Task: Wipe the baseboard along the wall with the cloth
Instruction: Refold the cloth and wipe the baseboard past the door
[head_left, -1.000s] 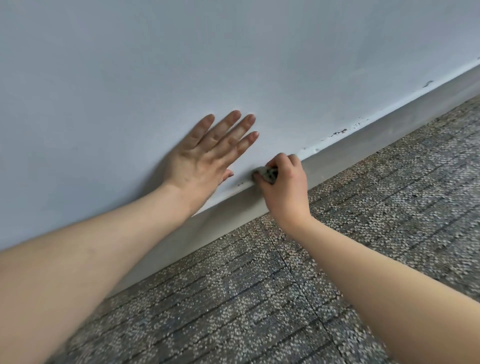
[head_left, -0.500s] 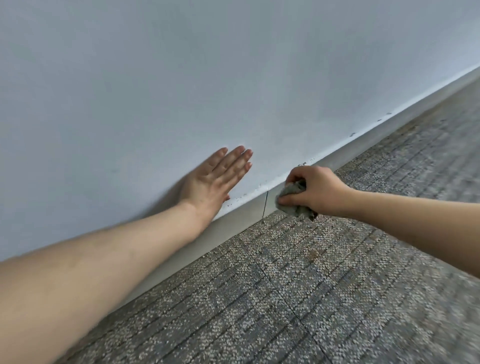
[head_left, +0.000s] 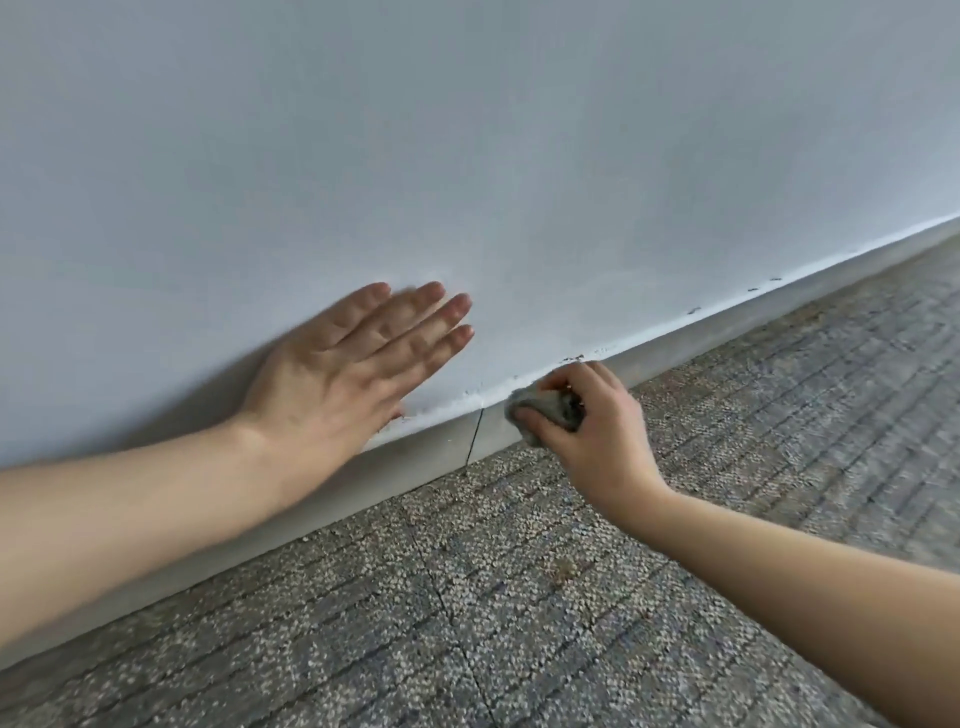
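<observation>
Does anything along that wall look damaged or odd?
Yes. The paint edge atop the baseboard is chipped, with dark flecks further right. A dark seam also splits the baseboard just left of the cloth.

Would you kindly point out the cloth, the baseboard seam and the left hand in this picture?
cloth (head_left: 545, 404), head view, on the bunched grey fabric showing between the fingers.
baseboard seam (head_left: 474, 436), head view, midway along the dark vertical line.
left hand (head_left: 343, 374), head view, on its back.

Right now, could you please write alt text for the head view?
A right hand presses a balled grey cloth against a grey baseboard. The left hand lies flat on the white wall above patterned carpet.
</observation>
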